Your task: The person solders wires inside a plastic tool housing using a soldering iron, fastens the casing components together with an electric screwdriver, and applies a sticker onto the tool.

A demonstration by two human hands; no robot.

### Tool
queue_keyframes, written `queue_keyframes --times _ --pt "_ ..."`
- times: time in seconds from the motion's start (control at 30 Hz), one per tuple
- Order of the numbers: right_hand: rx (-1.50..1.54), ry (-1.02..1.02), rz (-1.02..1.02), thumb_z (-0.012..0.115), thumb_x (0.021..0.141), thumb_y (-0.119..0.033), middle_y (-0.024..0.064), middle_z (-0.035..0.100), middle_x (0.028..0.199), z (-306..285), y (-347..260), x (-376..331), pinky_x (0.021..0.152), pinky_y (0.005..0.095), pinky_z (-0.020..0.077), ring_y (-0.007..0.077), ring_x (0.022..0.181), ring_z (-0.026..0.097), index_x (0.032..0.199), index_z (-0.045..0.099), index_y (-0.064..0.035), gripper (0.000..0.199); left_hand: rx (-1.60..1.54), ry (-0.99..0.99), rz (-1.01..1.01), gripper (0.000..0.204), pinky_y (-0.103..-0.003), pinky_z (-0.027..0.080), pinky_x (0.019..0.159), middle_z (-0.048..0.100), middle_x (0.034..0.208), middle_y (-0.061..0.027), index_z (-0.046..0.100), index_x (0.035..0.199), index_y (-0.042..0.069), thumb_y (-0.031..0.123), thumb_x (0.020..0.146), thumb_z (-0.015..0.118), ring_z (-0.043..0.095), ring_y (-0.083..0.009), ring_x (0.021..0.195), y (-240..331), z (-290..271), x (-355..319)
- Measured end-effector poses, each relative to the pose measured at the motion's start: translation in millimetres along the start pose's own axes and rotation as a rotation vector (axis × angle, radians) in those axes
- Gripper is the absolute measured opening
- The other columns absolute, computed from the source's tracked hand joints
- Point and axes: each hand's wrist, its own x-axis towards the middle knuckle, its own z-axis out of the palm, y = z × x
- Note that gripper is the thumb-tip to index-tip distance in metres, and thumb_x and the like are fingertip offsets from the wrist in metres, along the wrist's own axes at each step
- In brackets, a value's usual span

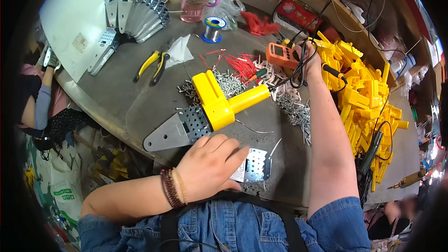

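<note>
While I watch through the head camera, the left hand (210,165) reaches across the near edge of the grey table (116,91), its fingers and thumb closed on a perforated metal plate (257,164), which lies just in front of the denim-clad body; thin wires stick out from the plate's right end; the right hand (308,61) is farther out, at the right side of an orange meter (281,55), black leads looped in front of it; I cannot tell whether its fingers grip the meter or only the leads; just beyond the left hand I see a yellow-handled tool (215,105) lying on the table, its grey tapered plate (169,133) pointing left; loose screws (231,85) lie behind it, and a heap of yellow plastic parts (361,93) sits right of the right forearm.
</note>
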Motion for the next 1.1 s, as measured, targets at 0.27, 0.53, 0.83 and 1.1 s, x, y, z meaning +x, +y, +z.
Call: queue_keyframes --times 0.27,0.53,0.83,1.1 --pt "0.112 0.192 0.124 0.062 0.091 -0.033 0.0032 0.061 0.099 3.9 -3.8 -10.0 0.093 0.0313 0.0418 0.019 0.099 0.057 0.102 0.06 -0.0082 0.027 0.23 0.282 -0.399 0.085 -0.048 0.035 0.098 0.048 0.129 -0.0162 0.044 0.134 0.0 0.032 0.065 0.081 0.045 -0.0351 0.119 -45.1 -6.1 -34.0" --pt "0.218 0.234 0.21 0.062 0.09 -0.036 0.0037 0.063 0.096 25.7 -3.4 -15.4 0.083 0.027 0.0468 0.0173 0.089 0.06 0.103 0.06 -0.0083 0.031 0.371 0.179 -0.285 0.084 -0.048 0.031 0.105 0.046 0.134 -0.0198 0.038 0.138 -0.006 0.04 0.076 0.071 0.043 -0.0365 0.124 -45.3 -3.2 -27.7" --pt "-0.719 0.149 -0.123 0.049 0.095 -0.017 0.0251 0.063 0.103 -18.6 49.8 10.3 0.083 0.047 0.0461 0.0461 0.099 0.057 0.125 0.047 -0.018 0.03 0.427 0.147 -0.264 0.086 -0.05 0.031 0.106 0.043 0.136 -0.0244 0.034 0.14 -0.01 0.043 0.081 0.066 0.043 -0.0406 0.124 -49.5 -0.4 -25.2" --pt "-0.877 0.152 -0.2 0.047 0.096 -0.019 0.0246 0.064 0.101 -14.0 35.6 -1.1 0.083 0.0495 0.048 0.0455 0.098 0.059 0.126 0.044 -0.0167 0.03 0.414 0.123 -0.286 0.086 -0.05 0.03 0.106 0.042 0.137 -0.0245 0.033 0.141 -0.01 0.045 0.082 0.064 0.041 -0.0409 0.125 -47.8 -0.2 -24.1"
